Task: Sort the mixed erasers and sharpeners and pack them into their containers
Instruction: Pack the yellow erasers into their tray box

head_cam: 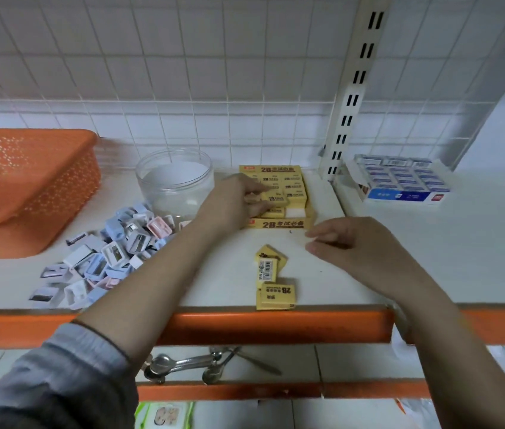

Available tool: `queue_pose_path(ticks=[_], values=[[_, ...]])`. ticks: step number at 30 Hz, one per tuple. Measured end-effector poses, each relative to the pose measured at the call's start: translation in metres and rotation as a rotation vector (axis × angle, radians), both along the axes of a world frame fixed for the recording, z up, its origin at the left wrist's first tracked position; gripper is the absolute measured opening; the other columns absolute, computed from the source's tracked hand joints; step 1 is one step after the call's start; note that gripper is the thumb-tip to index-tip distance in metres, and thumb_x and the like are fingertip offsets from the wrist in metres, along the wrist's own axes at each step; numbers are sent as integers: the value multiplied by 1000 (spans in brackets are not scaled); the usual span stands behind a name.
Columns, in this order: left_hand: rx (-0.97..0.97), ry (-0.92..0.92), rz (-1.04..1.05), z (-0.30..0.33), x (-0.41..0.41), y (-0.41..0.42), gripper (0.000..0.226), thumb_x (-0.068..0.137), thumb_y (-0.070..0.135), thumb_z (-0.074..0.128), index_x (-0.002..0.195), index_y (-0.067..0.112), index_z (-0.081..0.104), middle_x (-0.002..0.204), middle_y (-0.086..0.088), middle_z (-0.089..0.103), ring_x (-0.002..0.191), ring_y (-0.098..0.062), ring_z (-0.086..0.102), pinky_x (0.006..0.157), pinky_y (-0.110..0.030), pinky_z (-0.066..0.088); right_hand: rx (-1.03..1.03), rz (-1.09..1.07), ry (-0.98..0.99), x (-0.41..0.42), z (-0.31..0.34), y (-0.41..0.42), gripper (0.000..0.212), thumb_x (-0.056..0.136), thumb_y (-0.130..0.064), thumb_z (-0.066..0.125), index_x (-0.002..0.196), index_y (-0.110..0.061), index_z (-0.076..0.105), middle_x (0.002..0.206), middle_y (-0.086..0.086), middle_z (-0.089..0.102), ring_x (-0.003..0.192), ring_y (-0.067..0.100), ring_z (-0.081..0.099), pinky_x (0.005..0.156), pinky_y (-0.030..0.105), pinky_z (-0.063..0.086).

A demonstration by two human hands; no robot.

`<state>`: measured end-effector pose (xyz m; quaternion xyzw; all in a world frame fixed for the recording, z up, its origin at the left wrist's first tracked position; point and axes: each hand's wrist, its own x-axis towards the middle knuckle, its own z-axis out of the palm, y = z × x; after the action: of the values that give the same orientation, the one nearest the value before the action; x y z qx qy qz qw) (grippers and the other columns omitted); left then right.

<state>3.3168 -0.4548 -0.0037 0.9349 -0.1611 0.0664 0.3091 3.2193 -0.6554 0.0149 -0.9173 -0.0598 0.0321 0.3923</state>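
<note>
Left hand (239, 199) pinches a yellow rectangular eraser (273, 198) over the yellow cardboard eraser box (279, 223); right hand (350, 243) rests empty, fingers (322, 235) loosely curled.

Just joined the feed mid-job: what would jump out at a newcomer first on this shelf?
The left hand pinches a yellow eraser over the yellow eraser box at the shelf's back middle. Left of it, a heap of sharpeners spills before a clear jar and an orange basket. Loose yellow erasers lie near the front edge.

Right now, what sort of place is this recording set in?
Probably a stationery shop's stockroom or aisle: orange-edged shelf, slotted upright, and retail boxes of erasers, a blue box on the next bay.
</note>
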Motion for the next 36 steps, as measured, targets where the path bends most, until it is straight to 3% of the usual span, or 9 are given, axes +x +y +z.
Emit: queue_pose_path(ticks=[5,10,17,20,22,30,33,36], values=[[73,18,-5,-5,9,0,39,85,37,65,121,24,63,120,-3,56,113,-18,52,98,-30,40,116,-52,-22,-17,-9,-2,11,79,-35,69,89,-39,69,90,-18,69,91,-6,60,82,15,43],[119,38,-38,-5,10,0,38,86,37,62,122,24,62,120,-2,52,114,-17,50,97,-25,36,143,-53,-16,-21,-11,-1,12,80,-35,69,92,-38,70,93,-16,70,90,-7,60,79,13,42],[186,40,28,-9,11,-1,37,85,35,65,120,23,64,120,0,53,119,-16,46,101,-34,39,131,16,8,-26,-10,6,15,80,-35,69,93,-42,66,93,-21,69,91,-12,59,73,4,40],[154,67,52,-3,9,-3,33,83,29,67,116,22,66,118,0,59,109,-15,54,94,-29,44,102,94,60,-29,-9,11,20,78,-37,71,96,-43,64,96,-21,68,94,-10,59,79,10,43],[99,76,78,1,5,-2,29,84,27,66,113,22,67,117,1,61,104,-13,56,88,-25,45,73,163,95,-32,-9,14,28,76,-36,73,100,-43,63,98,-23,65,94,-12,58,77,6,43],[25,37,89,12,-15,6,27,88,24,63,115,20,66,123,6,60,111,-9,53,78,-9,30,-38,221,85,-35,-15,22,40,76,-34,75,115,-35,64,93,-27,57,91,-17,52,73,0,39],[2,27,83,11,-22,9,26,88,26,62,113,21,67,118,6,61,99,-5,51,79,-11,31,-62,224,82,-34,-16,24,39,78,-33,74,116,-35,64,92,-26,56,89,-16,52,71,3,40],[-38,12,95,9,-29,12,24,87,27,62,110,24,69,113,8,62,99,-5,52,82,-16,36,-76,232,56,-32,-14,22,34,78,-33,73,111,-38,65,91,-27,58,92,-19,50,71,1,40]])
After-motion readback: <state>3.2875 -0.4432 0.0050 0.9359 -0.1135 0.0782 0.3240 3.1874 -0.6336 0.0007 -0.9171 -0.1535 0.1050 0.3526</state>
